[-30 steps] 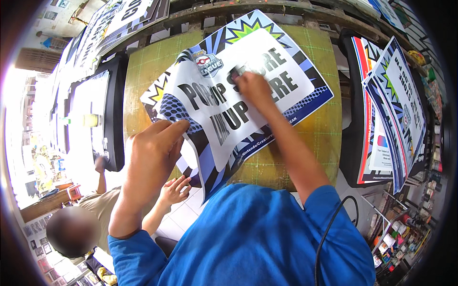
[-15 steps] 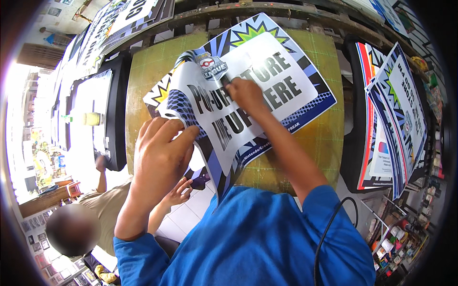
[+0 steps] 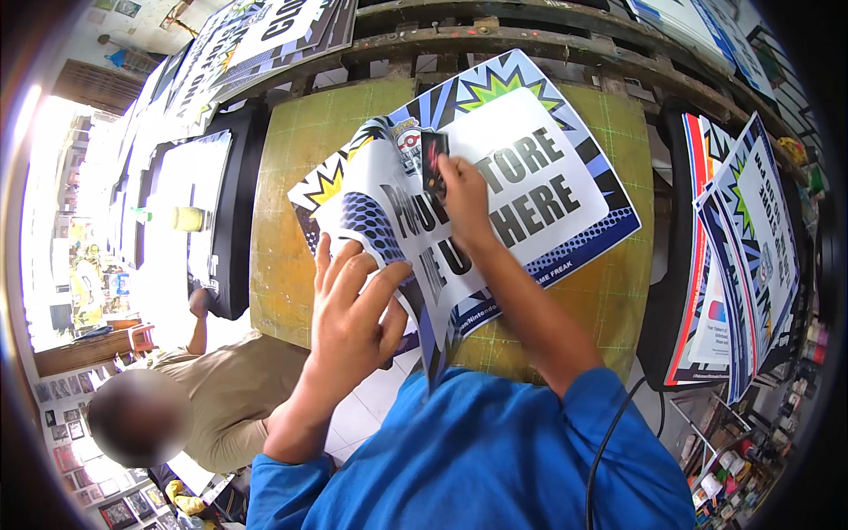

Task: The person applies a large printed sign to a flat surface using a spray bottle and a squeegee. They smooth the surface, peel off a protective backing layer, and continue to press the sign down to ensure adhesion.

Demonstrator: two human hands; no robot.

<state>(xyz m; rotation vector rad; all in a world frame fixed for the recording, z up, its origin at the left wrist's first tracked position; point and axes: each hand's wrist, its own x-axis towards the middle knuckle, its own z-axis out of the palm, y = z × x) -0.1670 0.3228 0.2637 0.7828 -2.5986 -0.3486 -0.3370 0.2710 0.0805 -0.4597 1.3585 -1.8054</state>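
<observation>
A glossy printed sheet (image 3: 422, 252), white with black lettering and patterned borders, lies on a board with a pointed starburst pattern (image 3: 329, 184). Toward the board's right the sheet lies flat; its left part is lifted and curls over. My left hand (image 3: 353, 300) holds this curled part, its fingers apart and bent over the edge, the thumb lower down. My right hand (image 3: 465, 201) is closed on a dark flat squeegee (image 3: 434, 152), which touches the sheet beside its round red-and-white emblem.
Beneath the board is a yellow-green cutting mat (image 3: 291, 291) with grid lines. Stacks of printed boards stand right (image 3: 751, 238) and at the far left (image 3: 265, 44). A yellowish jar (image 3: 187, 218) is on the left. A person (image 3: 221, 389) works at my left. A wooden pallet (image 3: 530, 40) spans behind.
My left hand has shifted right along the curled sheet, its fingers more spread. The squeegee now stands upright and shows more in my right hand. My view has shifted slightly; the person's other hand is hidden.
</observation>
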